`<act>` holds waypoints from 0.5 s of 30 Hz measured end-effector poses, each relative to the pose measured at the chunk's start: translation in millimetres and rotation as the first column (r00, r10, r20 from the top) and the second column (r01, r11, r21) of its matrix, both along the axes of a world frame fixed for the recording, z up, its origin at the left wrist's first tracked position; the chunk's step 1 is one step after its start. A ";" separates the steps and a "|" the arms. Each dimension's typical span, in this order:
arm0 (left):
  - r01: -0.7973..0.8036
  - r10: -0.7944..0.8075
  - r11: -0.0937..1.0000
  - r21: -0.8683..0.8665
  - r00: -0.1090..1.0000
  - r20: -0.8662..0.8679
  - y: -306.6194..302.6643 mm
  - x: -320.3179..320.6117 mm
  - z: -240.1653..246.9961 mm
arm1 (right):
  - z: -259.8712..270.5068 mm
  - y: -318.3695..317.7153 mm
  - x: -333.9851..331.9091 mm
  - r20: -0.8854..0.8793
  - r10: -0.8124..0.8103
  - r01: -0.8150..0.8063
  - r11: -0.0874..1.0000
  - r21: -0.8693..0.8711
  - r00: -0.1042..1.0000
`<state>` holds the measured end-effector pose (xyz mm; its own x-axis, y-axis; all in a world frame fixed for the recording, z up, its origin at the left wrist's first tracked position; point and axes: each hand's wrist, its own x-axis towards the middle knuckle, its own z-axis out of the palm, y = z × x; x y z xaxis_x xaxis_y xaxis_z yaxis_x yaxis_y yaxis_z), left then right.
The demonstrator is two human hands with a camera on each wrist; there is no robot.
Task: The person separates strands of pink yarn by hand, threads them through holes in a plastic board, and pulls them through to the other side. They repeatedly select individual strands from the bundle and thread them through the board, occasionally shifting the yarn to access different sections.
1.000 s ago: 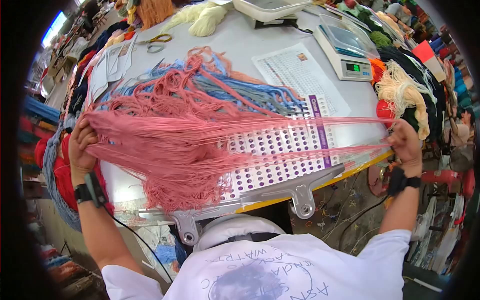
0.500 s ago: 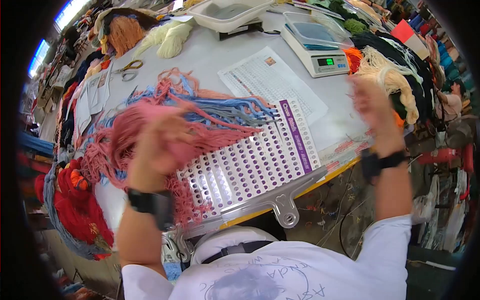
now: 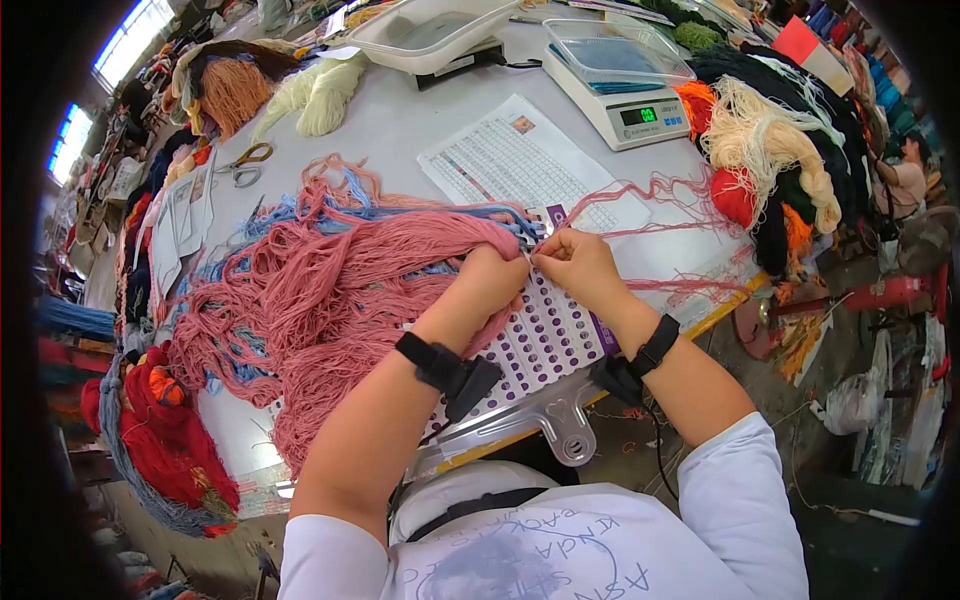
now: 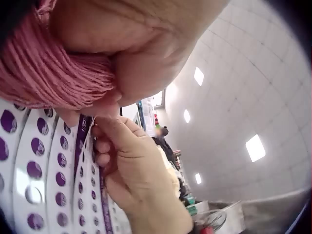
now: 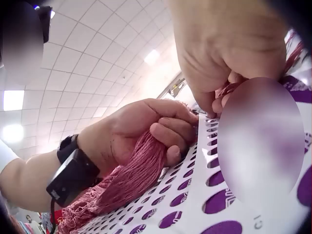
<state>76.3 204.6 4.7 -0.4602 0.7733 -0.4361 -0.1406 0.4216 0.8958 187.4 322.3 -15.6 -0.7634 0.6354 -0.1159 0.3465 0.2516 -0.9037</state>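
Note:
A large hank of pink thread point(image 3: 350, 270) spreads across the table over blue and grey threads. My left hand point(image 3: 490, 282) grips its gathered end, which shows as a thick bundle in the left wrist view. Fingertips to fingertips with it, my right hand point(image 3: 585, 268) pinches pink strands at the far edge of the perforated cards point(image 3: 545, 345), as the right wrist view shows. These white cards carry rows of holes over purple, and a purple printed strip point(image 3: 605, 335). Loose pink strands trail rightward past my right hand over the printed chart point(image 3: 530, 160).
A digital scale point(image 3: 620, 110) with a clear tray stands at the back right, beside cream yarn point(image 3: 770, 165). Scissors point(image 3: 245, 165) and papers point(image 3: 185, 215) lie on the left. A large metal clip point(image 3: 570, 425) holds the cards at the table's near edge. Red yarn point(image 3: 165, 440) hangs at left.
A second ago the hands stretched pink thread wide apart. They have since come together at the cards' far edge, and the pink hank now lies spread over the left of the cards.

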 end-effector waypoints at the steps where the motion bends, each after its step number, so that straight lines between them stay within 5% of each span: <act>1: 0.002 -0.002 1.000 -0.002 1.000 -0.004 1.9 0.1 2.9 | 0.3 -0.1 -0.5 -0.004 -0.002 0.002 1.000 -0.002 1.000; 4: -0.014 0.013 1.000 -0.012 0.999 -0.046 1.7 4.7 8.3 | 0.2 -5.6 5.8 -0.074 0.015 -0.004 0.988 0.155 0.997; 7: -0.105 0.107 0.994 -0.019 0.981 0.160 1.8 3.3 13.0 | 3.6 -4.8 13.3 -0.153 0.144 -0.088 0.942 0.324 0.978; 10: -0.113 0.113 0.994 -0.008 0.975 0.189 4.6 2.7 6.3 | -4.1 0.1 19.8 -0.280 0.214 -0.145 0.958 0.246 0.936; 12: -0.140 0.141 0.990 -0.017 0.980 0.138 5.7 4.6 4.3 | 0.5 5.1 18.3 -0.188 0.167 -0.184 0.980 -0.078 0.968; 13: -0.140 0.141 0.990 -0.018 0.981 0.136 3.1 3.6 7.0 | 4.6 5.7 17.1 -0.190 0.167 -0.184 0.980 -0.078 0.968; 15: -0.175 0.197 0.947 0.270 0.979 -0.055 -8.8 -4.2 13.9 | 12.4 5.4 16.2 -0.082 0.205 -0.214 0.969 -0.126 0.975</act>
